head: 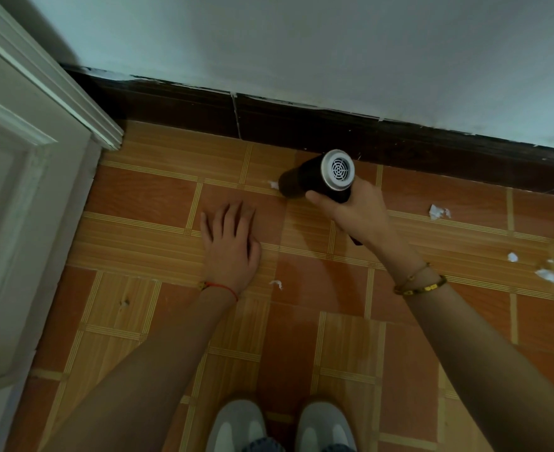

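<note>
I can't make out the front end of the handheld vacuum (318,179): it is dark and blurred, probably touching the floor (158,197) near the far skirting (301,125). Its handle is mostly hidden in the right hand (353,210), whose fingers are wrapped round it. A paper scrap (272,184) lies just left of the nozzle. The left hand (230,246) rests flat on the tiles, fingers straight and slightly spread.

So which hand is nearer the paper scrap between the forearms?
Left. The left hand lies flat just beside the paper scrap; the right hand is farther, toward the wall, gripping the vacuum.
</note>
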